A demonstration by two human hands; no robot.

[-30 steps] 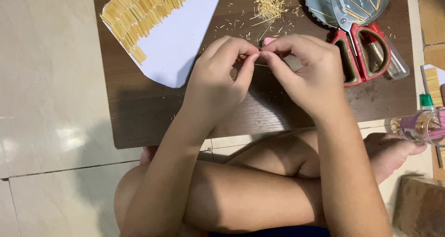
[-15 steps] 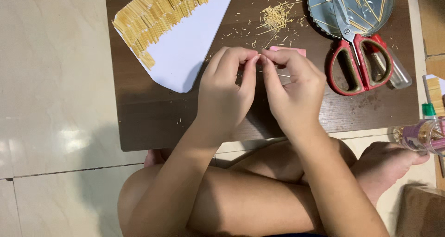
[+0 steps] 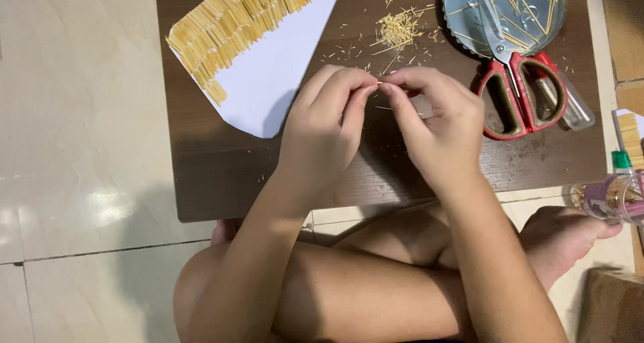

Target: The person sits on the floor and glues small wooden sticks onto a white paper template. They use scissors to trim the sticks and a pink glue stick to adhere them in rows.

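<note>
Where fingertips meet, left hand point(image 3: 322, 125) and right hand point(image 3: 439, 125) pinch something — mostly hidden.

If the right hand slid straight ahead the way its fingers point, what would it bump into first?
The right hand points up and left, fingertips meeting the left hand at a thin stick. So it would likely meet the left fingertips first; past them lies the pile of clippings, though depth is unclear.

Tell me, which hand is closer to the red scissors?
Right. The right hand sits just beside the scissors; the left hand is farther away, across from it.
</note>
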